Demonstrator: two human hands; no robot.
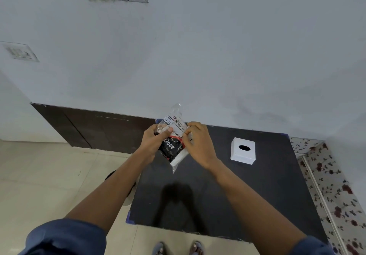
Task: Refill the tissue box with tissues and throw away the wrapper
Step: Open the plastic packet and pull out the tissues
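I hold the tissue pack (174, 143) up over the far-left part of the surface (257, 195), left of the box (243, 151). My left hand (156, 140) grips its top corner, my right hand (196, 142) pinches the wrapper's edge beside it, I judge to tear it open. The pack still holds its tissues. The box sits closed, oval slot up; its contents are hidden.

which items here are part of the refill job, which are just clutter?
Job:
- clear plastic tissue pack with black printed label, held by left hand and right hand
- white square tissue box with oval slot

Lying about:
- dark table
- wall switch plate
- sandals
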